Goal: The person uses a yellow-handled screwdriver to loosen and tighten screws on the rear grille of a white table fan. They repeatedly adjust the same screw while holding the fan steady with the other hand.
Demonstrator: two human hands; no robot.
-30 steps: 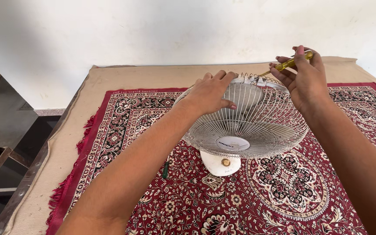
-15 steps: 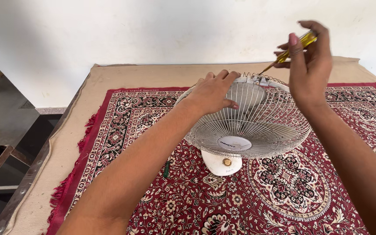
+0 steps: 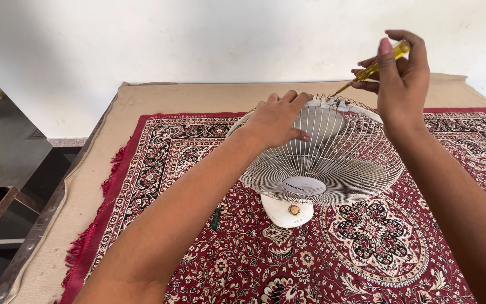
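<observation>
A white table fan [image 3: 324, 169] with a round wire grille stands on a red patterned rug [image 3: 198, 247]. My left hand [image 3: 279, 118] rests on the grille's upper left rim, fingers spread over the wires. My right hand [image 3: 400, 76] is raised above the grille's top right and grips a yellow-handled screwdriver [image 3: 375, 67]. Its metal tip points down towards the clip at the top of the grille. The fan's white base [image 3: 287, 211] with a small round knob shows below the grille.
A small dark green object [image 3: 215, 218] lies on the rug left of the fan base. The rug covers a tan cloth on a table [image 3: 113, 146] against a white wall. The table's left edge drops to a dark floor.
My right hand has lifted from the grille's rim and turned the screwdriver so its tip points down at the top of the grille. My left hand has stayed on the grille.
</observation>
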